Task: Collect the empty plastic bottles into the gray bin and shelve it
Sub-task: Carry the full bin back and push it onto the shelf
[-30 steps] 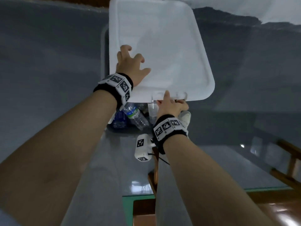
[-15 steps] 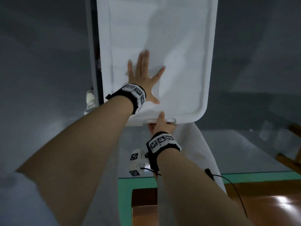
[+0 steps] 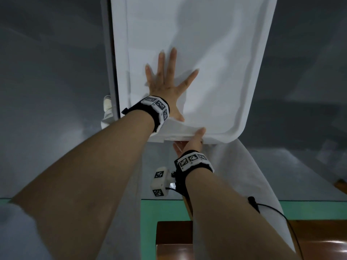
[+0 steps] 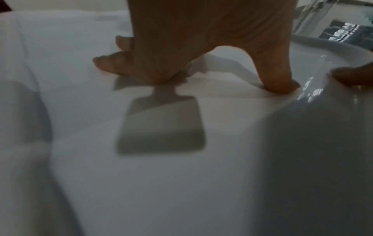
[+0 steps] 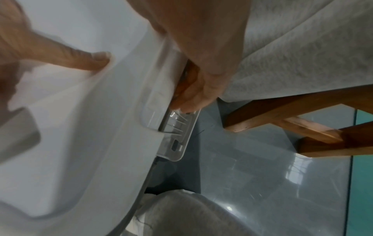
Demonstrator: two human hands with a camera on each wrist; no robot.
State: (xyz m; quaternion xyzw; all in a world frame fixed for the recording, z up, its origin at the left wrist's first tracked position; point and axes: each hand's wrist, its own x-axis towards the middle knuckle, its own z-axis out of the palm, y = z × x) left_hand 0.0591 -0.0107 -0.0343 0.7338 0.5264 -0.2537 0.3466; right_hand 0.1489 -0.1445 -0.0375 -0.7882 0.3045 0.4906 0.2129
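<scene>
A white lid [image 3: 206, 53] covers the gray bin, of which only a dark left edge [image 3: 108, 53] shows. The bottles are hidden beneath it. My left hand [image 3: 165, 79] lies flat on the lid with its fingers spread, pressing down near the front. In the left wrist view its fingertips [image 4: 113, 63] touch the lid [image 4: 161, 175]. My right hand [image 3: 191, 141] grips the lid's near edge, thumb on top. The right wrist view shows this hand [image 5: 193, 89] with fingers curled round the clear plastic latch [image 5: 177, 135] under the rim.
The bin stands on a glossy grey floor. A white shoe [image 3: 108, 107] peeks out at its left side. My pale trouser leg [image 3: 244, 175] hangs to the right. A green floor strip [image 3: 163, 209] and brown wooden furniture [image 3: 174, 239] lie close to me.
A second ago the lid stood ajar with bottles showing in the bin. It now covers the bin, and my left hand has flattened out on it. The right hand stays at the near edge.
</scene>
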